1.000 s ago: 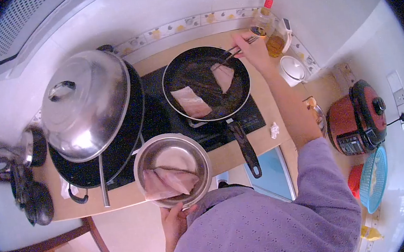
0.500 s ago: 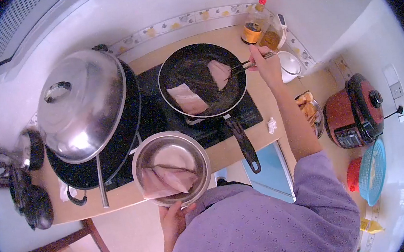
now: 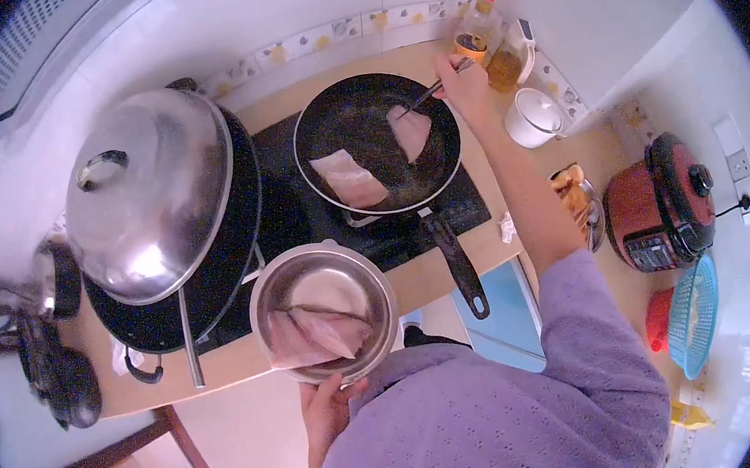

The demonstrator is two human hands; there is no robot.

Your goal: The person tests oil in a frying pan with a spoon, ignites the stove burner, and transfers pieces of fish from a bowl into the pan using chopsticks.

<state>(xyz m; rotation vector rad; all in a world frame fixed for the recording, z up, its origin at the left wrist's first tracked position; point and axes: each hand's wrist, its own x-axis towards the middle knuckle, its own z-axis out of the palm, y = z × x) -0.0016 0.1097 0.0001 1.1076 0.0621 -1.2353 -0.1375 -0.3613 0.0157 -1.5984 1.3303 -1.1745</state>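
Observation:
My left hand [image 3: 327,410] grips the lower rim of a steel bowl [image 3: 380,325] in front of the stove. Raw fish fillets [image 3: 317,334] lie in the bowl. In my right hand [image 3: 462,88] is a pair of dark chopsticks [image 3: 420,98], their tips touching the upper edge of a fish fillet [image 3: 412,134] on the right side of the frying pan [image 3: 361,98]. Another fillet [image 3: 349,180] lies flat at the pan's lower left. The black pan handle [image 3: 458,271] points toward my body.
A large wok with a domed steel lid [image 3: 152,202] stands left of the pan. Behind my right hand are an oil bottle [image 3: 477,27] and a white cup [image 3: 534,117]. Farther right stand a red electric cooker [image 3: 651,209], a plate of food [image 3: 587,203] and a blue basket [image 3: 695,319].
My right hand has moved slightly up and left, and the chopsticks now meet the right fillet's upper edge instead of its right side. That fillet has turned a little. The bowl has barely shifted.

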